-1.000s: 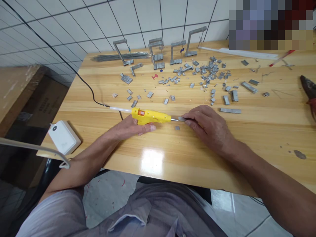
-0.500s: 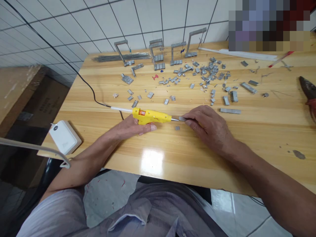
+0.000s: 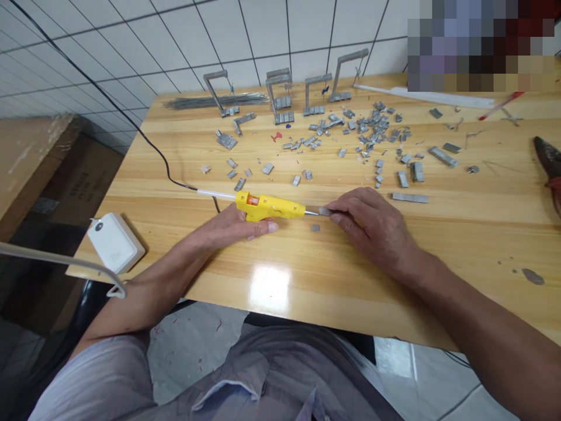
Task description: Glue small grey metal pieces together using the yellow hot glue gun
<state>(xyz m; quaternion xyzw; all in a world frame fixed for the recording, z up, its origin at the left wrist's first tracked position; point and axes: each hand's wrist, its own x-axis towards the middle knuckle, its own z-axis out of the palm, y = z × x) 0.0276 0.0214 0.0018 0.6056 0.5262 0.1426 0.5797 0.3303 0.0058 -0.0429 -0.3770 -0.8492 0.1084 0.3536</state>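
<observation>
My left hand (image 3: 245,223) is wrapped round a yellow hot glue gun (image 3: 276,207), its nozzle pointing right. A clear glue stick (image 3: 217,195) pokes out of the gun's back end. Between the thumb and fingers of my right hand (image 3: 370,225) is a small grey metal strip (image 3: 325,211), whose free end meets the nozzle tip; the rest of it is hidden by my fingers. Just below the nozzle, a small grey metal piece (image 3: 315,227) lies on the wooden table (image 3: 350,292).
Small grey staple-like pieces (image 3: 372,126) are scattered across the table's far half. Several grey hook-shaped stands (image 3: 274,96) line the tiled wall. A white power bank (image 3: 116,242) sits at the left edge. Pliers (image 3: 547,161) lie far right. A black cord (image 3: 164,161) runs to the gun.
</observation>
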